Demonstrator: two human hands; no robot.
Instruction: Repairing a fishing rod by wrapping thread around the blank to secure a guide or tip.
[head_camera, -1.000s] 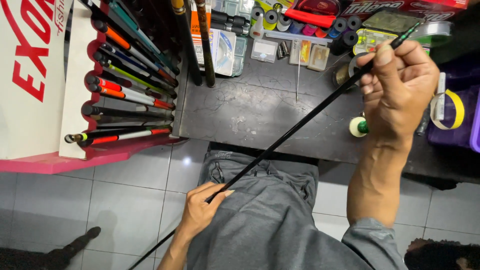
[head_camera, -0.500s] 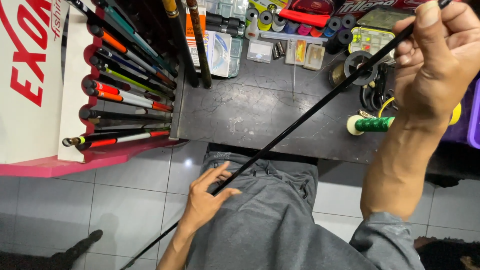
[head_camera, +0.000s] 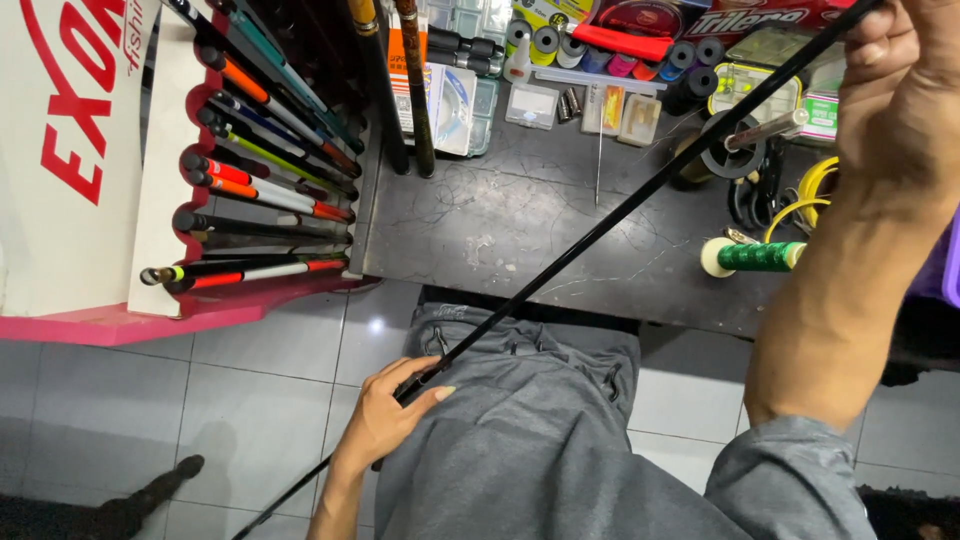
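A long thin black rod (head_camera: 610, 222) runs diagonally from the lower left to the upper right. My left hand (head_camera: 385, 415) grips its lower part over my grey trousers (head_camera: 530, 440). My right hand (head_camera: 905, 85) is raised at the top right corner, closed around the rod's upper part. Below the rod lies a dark scratched worktable (head_camera: 510, 230). A spool of green thread (head_camera: 755, 256) lies on the table beside my right forearm.
A red and white rack (head_camera: 160, 250) holding several coloured rods stands at the left. Spools, small boxes and plastic cases (head_camera: 600, 60) crowd the table's far edge. Scissors and a yellow ring (head_camera: 790, 195) lie at the right. Grey floor tiles (head_camera: 250, 400) lie below.
My right hand has risen up and to the right, toward the frame's corner, taking the rod's upper end with it. My left hand stays low on the rod, fingers now curled around it.
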